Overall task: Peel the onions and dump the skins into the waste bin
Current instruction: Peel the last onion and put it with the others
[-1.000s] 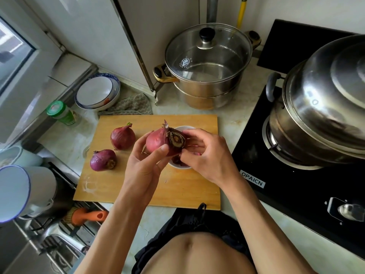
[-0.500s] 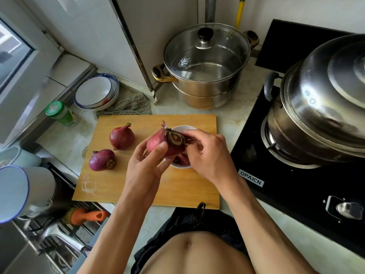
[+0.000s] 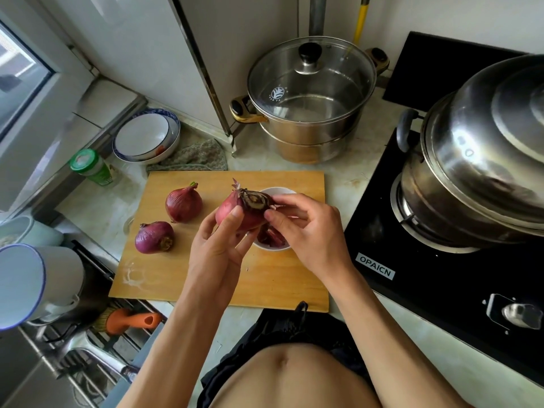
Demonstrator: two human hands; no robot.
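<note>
The left hand point(image 3: 219, 248) gripped a red onion point(image 3: 240, 210) above the white bowl point(image 3: 272, 245); the right hand point(image 3: 306, 231) pinched skin at its root end, beside that grip.

Home kitchen: gas stove point(image 3: 459, 260), steamer pot point(image 3: 309, 113), cutting board point(image 3: 182, 278).
</note>
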